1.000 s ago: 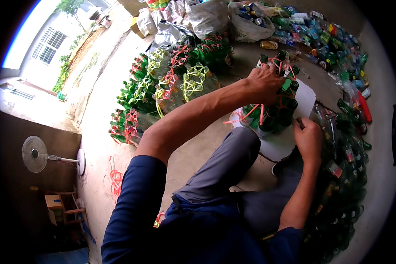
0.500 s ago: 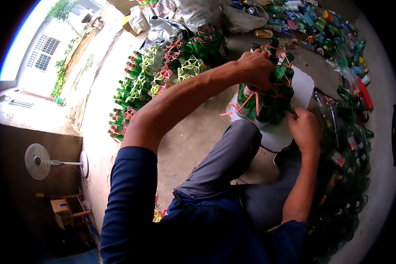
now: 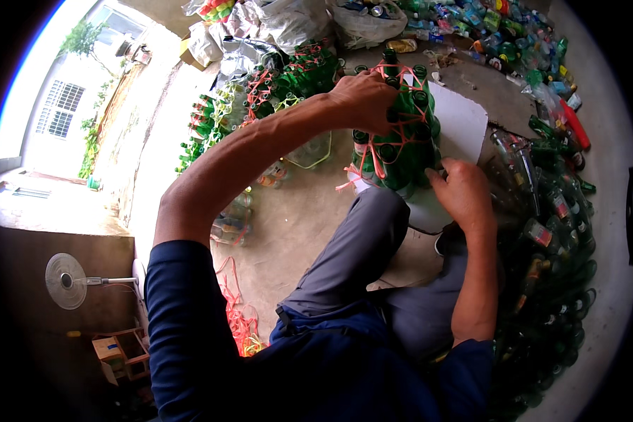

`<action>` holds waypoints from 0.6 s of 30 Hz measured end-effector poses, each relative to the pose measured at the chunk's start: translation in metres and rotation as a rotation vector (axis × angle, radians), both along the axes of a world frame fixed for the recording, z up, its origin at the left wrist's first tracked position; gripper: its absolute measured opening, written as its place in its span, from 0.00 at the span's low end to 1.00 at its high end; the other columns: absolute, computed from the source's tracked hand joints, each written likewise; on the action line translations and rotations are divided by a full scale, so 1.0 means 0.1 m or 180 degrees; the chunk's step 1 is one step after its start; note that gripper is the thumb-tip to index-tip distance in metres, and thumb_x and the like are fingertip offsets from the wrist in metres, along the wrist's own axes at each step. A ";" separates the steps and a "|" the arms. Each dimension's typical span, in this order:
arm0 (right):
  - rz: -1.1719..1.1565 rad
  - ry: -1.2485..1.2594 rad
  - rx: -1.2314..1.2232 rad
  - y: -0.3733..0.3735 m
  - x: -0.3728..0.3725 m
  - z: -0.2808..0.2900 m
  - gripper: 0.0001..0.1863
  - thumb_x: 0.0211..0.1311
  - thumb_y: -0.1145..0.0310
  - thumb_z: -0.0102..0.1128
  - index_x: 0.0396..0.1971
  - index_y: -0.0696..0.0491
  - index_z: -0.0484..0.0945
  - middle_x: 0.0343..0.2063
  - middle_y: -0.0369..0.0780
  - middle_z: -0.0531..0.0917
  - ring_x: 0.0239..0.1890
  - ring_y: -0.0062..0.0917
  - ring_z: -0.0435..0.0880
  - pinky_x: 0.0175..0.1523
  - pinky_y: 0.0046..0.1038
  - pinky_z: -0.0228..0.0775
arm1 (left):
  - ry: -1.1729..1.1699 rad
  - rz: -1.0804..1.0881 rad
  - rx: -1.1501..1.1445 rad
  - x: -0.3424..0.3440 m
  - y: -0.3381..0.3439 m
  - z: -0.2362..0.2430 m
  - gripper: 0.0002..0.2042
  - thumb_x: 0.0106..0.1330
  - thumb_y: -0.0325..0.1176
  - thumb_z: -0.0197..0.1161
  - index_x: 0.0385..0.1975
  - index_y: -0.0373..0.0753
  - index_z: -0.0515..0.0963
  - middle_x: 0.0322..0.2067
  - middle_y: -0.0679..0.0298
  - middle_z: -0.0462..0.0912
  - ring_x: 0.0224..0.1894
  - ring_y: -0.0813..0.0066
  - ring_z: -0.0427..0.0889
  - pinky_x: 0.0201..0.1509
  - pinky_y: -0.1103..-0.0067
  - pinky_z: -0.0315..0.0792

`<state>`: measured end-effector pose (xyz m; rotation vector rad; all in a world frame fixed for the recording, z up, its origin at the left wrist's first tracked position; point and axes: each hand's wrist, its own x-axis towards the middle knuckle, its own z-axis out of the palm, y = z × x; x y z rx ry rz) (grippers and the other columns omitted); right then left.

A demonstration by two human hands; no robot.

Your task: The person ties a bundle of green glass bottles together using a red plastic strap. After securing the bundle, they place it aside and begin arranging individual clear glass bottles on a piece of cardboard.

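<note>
A bundle of green glass bottles [image 3: 401, 144] bound with orange-red plastic string stands upright on a white sheet [image 3: 457, 126] in front of me. My left hand [image 3: 366, 98] reaches over the bundle and grips its top, fingers closed around the string and bottle necks. My right hand [image 3: 464, 190] presses against the bundle's lower right side, fingers curled at its base. My grey-trousered knee [image 3: 366, 239] sits just below the bundle.
Several tied bottle bundles [image 3: 260, 105] line the left and back. A heap of loose green bottles [image 3: 548, 232] fills the right side. Bags and mixed plastic bottles [image 3: 471, 21] lie at the back. Loose orange string [image 3: 239, 323] lies on the floor; a standing fan [image 3: 67, 281] is lower left.
The view has shifted so the bundle sits more central. My left hand stays on its top; my right hand has moved from the loose bottles onto the bundle's lower right side.
</note>
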<state>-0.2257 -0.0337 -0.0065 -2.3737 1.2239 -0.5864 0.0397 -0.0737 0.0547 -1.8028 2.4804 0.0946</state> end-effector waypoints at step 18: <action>0.0311 0.0441 0.0349 0.01 0.05 -0.13 0.17 0.61 0.63 0.70 0.42 0.61 0.85 0.29 0.54 0.86 0.35 0.49 0.87 0.43 0.44 0.78 | -0.0058 0.0562 0.0251 0.90 1.30 0.28 0.25 0.58 0.59 0.71 0.37 0.40 0.81 0.42 0.54 0.80 0.52 0.55 0.79 0.47 0.60 0.76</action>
